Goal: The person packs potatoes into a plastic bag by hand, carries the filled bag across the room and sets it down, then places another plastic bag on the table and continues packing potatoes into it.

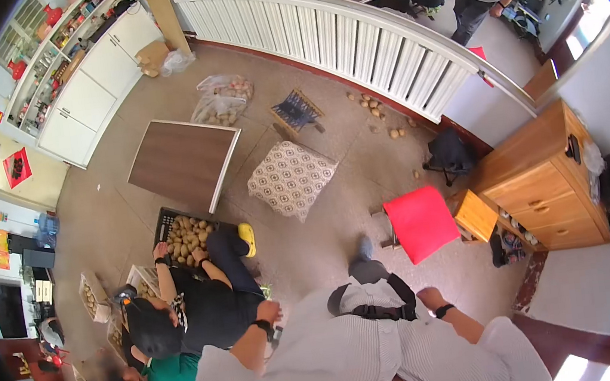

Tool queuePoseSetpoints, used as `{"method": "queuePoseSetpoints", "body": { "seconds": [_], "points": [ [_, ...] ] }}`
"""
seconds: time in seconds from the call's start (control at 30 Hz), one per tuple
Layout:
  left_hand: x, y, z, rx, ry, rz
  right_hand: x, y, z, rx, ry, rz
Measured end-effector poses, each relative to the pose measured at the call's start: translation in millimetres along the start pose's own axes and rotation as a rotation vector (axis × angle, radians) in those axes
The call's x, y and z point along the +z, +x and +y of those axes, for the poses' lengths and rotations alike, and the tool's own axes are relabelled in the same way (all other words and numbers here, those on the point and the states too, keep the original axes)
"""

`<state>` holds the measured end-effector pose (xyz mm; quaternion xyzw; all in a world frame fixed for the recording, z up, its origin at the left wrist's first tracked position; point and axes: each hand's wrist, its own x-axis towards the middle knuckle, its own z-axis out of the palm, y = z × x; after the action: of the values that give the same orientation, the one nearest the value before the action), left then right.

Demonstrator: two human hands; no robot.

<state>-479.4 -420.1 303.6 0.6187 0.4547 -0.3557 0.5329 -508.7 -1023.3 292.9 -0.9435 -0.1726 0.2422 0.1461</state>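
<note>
My left hand [268, 313] hangs at my left side by the shirt, near the seated person in black, its fingers curled in with nothing visible in them. On the other side, my right hand [430, 297] is also curled closed and looks bare of any object, level with the dark waist strap [379, 311]. A black crate of potatoes [189, 239] stands on the floor at the left, where the seated person's two hands touch it. Ahead of me is a stool with a patterned cover [292, 178]; a red-topped stool [422, 224] is at the right.
A low brown table [182, 159] and bags of potatoes [223, 100] stand farther off. Loose potatoes [370, 105] lie by the white railing [317, 35]. A wooden cabinet [546, 193] is at the right. Other people sit at the lower left and appear beyond the railing.
</note>
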Motion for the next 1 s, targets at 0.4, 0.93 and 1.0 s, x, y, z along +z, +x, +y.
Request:
{"method": "queuePoseSetpoints", "body": {
  "seconds": [0.4,0.93,1.0],
  "points": [
    [57,-11,125,0.378,0.276,0.030,-257,252,97,0.474,0.640,0.069],
    [61,61,424,0.226,-0.346,0.096,-327,459,122,-0.113,-0.004,-0.106],
    [73,66,431,0.197,-0.403,0.123,-340,492,135,-0.217,-0.158,-0.206]
  ]
}}
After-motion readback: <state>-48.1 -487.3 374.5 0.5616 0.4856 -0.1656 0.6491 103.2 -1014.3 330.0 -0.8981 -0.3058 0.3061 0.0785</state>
